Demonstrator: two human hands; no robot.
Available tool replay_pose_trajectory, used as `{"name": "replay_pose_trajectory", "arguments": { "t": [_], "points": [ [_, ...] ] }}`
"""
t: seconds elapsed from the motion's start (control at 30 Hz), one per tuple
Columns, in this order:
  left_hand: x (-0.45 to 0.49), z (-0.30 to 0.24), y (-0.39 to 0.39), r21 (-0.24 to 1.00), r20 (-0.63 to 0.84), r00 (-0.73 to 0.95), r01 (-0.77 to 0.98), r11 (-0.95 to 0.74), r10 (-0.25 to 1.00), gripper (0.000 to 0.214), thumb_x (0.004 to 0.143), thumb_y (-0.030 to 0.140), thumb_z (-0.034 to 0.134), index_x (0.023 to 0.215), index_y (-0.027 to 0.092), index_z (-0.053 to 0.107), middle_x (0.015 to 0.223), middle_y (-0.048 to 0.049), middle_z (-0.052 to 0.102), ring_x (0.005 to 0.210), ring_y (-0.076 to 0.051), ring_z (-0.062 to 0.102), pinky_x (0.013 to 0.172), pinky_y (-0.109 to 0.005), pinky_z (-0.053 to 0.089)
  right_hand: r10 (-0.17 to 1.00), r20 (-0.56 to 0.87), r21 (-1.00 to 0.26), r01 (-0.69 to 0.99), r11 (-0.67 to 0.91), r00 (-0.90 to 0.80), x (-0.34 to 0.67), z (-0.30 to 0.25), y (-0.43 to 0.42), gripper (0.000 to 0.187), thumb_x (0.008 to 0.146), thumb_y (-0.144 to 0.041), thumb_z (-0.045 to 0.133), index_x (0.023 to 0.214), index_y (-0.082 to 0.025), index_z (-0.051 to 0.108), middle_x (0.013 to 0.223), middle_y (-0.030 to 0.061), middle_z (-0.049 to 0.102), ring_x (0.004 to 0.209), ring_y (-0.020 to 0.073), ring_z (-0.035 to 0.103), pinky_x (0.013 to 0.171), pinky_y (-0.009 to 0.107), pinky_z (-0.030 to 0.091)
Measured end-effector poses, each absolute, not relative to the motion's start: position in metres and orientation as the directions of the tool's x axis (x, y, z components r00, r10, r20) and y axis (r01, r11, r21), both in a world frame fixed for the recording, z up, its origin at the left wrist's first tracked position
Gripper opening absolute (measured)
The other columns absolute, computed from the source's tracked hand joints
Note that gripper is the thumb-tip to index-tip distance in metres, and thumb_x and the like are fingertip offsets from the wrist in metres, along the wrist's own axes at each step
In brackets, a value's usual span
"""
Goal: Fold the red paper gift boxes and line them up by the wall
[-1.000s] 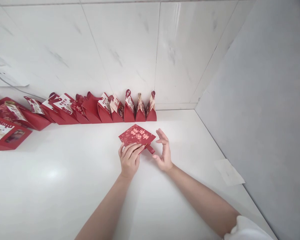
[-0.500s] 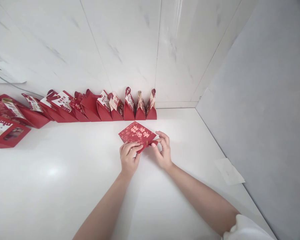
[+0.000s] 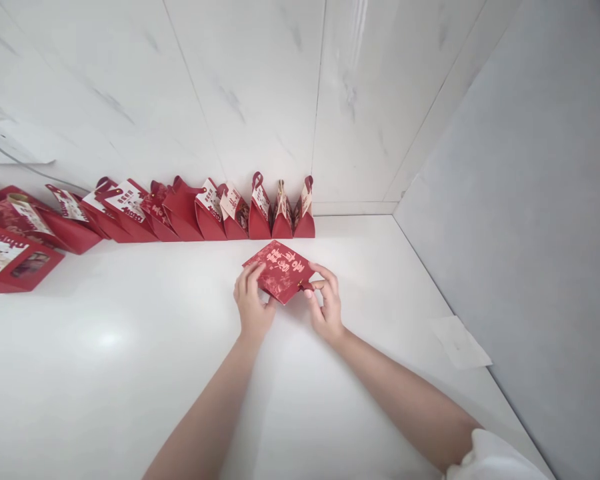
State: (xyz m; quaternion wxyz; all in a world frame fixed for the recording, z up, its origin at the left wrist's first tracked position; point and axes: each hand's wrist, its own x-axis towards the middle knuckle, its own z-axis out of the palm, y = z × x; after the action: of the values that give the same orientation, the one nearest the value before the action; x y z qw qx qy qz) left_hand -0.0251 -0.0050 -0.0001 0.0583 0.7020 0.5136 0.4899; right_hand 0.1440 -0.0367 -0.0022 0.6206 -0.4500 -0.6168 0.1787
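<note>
A red gift box with pale printed characters is between my two hands over the white table, its patterned side facing up. My left hand grips its left side, fingers over the edge and thumb low near the bottom corner. My right hand pinches the dark red strap at the box's right corner, beside a small gold fastener. The index finger of that hand rests along the box's upper right edge. The underside of the box is hidden.
Several red gift boxes with looped straps stand in a row along the marbled wall. A larger red box with a window sits at the far left. A white sheet lies by the grey panel on the right.
My left hand has shifted from the box's lower edge to its left side. The box has turned slightly and moved a little right. My right hand stays at the strap.
</note>
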Motion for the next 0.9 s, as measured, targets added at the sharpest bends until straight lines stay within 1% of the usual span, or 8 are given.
{"name": "replay_pose_trajectory", "arguments": {
  "t": [0.07, 0.17, 0.3, 0.37, 0.43, 0.53, 0.73, 0.9],
  "points": [
    [-0.028, 0.002, -0.002, 0.655, 0.586, -0.054, 0.619, -0.433, 0.809, 0.058, 0.073, 0.026, 0.073, 0.128, 0.024, 0.056, 0.140, -0.0113, 0.049, 0.133, -0.031, 0.042, 0.112, -0.047, 0.030, 0.763, 0.638, -0.735, 0.376, 0.564, 0.105, 0.144, -0.003, -0.039, 0.011, 0.091, -0.029, 0.053, 0.101, -0.028, 0.058, 0.142, 0.0072, 0.048, 0.134, 0.0285, 0.044, 0.115, 0.059, 0.025],
    [-0.032, 0.003, -0.003, 0.777, 0.537, -0.175, 0.483, -0.404, 0.825, 0.042, 0.079, 0.033, 0.070, 0.118, 0.022, 0.059, 0.125, -0.0090, 0.060, 0.126, -0.028, 0.050, 0.110, -0.044, 0.034, 0.770, 0.637, -0.700, 0.440, 0.563, 0.029, 0.143, -0.003, -0.039, 0.046, 0.085, -0.036, 0.063, 0.129, -0.032, 0.050, 0.156, 0.0062, 0.031, 0.144, 0.0345, 0.028, 0.117, 0.066, 0.004],
    [-0.034, 0.001, -0.007, 0.952, 0.292, -0.323, 0.186, -0.243, 0.900, 0.043, 0.089, 0.052, 0.053, 0.117, 0.021, 0.060, 0.109, -0.0069, 0.067, 0.105, -0.024, 0.062, 0.094, -0.035, 0.047, 0.863, 0.505, -0.825, 0.315, 0.469, 0.036, 0.143, -0.004, -0.032, 0.087, 0.082, -0.042, 0.067, 0.152, -0.033, 0.016, 0.163, 0.0054, 0.011, 0.150, 0.0311, 0.012, 0.118, 0.061, 0.011],
    [-0.034, 0.000, -0.007, 0.981, 0.191, -0.255, 0.066, -0.180, 0.948, 0.053, 0.091, 0.060, 0.045, 0.122, 0.020, 0.059, 0.116, -0.0084, 0.067, 0.109, -0.025, 0.062, 0.095, -0.035, 0.048, 0.937, 0.348, -0.927, 0.161, 0.338, 0.037, 0.143, -0.007, -0.027, 0.084, 0.086, -0.046, 0.063, 0.153, -0.031, 0.015, 0.162, 0.0061, 0.016, 0.149, 0.0272, 0.018, 0.120, 0.054, 0.017],
    [-0.033, 0.000, -0.005, 0.992, 0.121, -0.124, -0.015, -0.124, 0.985, 0.061, 0.091, 0.063, 0.040, 0.129, 0.018, 0.056, 0.123, -0.0106, 0.065, 0.115, -0.026, 0.060, 0.100, -0.038, 0.047, 0.980, 0.200, -0.980, -0.005, 0.200, 0.013, 0.144, -0.011, -0.021, 0.071, 0.090, -0.049, 0.056, 0.151, -0.029, 0.026, 0.158, 0.0060, 0.031, 0.145, 0.0251, 0.029, 0.119, 0.049, 0.025],
    [-0.030, 0.002, -0.003, 0.995, 0.068, 0.008, -0.075, -0.067, 0.998, 0.063, 0.092, 0.061, 0.041, 0.135, 0.017, 0.054, 0.124, -0.0117, 0.065, 0.121, -0.028, 0.057, 0.105, -0.042, 0.043, 0.992, 0.123, -0.983, -0.143, 0.119, -0.023, 0.146, -0.012, -0.015, 0.056, 0.091, -0.052, 0.052, 0.141, -0.028, 0.045, 0.144, 0.0034, 0.052, 0.134, 0.0239, 0.047, 0.115, 0.045, 0.035],
    [-0.029, 0.008, -0.003, 0.996, 0.009, -0.035, -0.092, -0.013, 0.999, 0.054, 0.088, 0.057, 0.053, 0.123, 0.017, 0.063, 0.121, -0.0093, 0.068, 0.112, -0.027, 0.063, 0.099, -0.039, 0.048, 0.994, 0.105, -0.984, -0.150, 0.098, -0.036, 0.149, -0.009, -0.011, 0.054, 0.091, -0.054, 0.051, 0.139, -0.030, 0.050, 0.145, -0.0029, 0.051, 0.139, 0.0229, 0.042, 0.120, 0.043, 0.026],
    [-0.030, 0.008, -0.003, 0.998, 0.011, -0.055, -0.069, -0.015, 0.998, 0.053, 0.088, 0.058, 0.051, 0.116, 0.016, 0.066, 0.116, -0.0095, 0.070, 0.108, -0.026, 0.064, 0.095, -0.037, 0.049, 0.994, 0.110, -0.987, -0.117, 0.106, -0.026, 0.148, -0.008, -0.013, 0.053, 0.092, -0.055, 0.048, 0.140, -0.031, 0.049, 0.142, -0.0038, 0.054, 0.137, 0.0228, 0.045, 0.119, 0.042, 0.028]
  ]
}}
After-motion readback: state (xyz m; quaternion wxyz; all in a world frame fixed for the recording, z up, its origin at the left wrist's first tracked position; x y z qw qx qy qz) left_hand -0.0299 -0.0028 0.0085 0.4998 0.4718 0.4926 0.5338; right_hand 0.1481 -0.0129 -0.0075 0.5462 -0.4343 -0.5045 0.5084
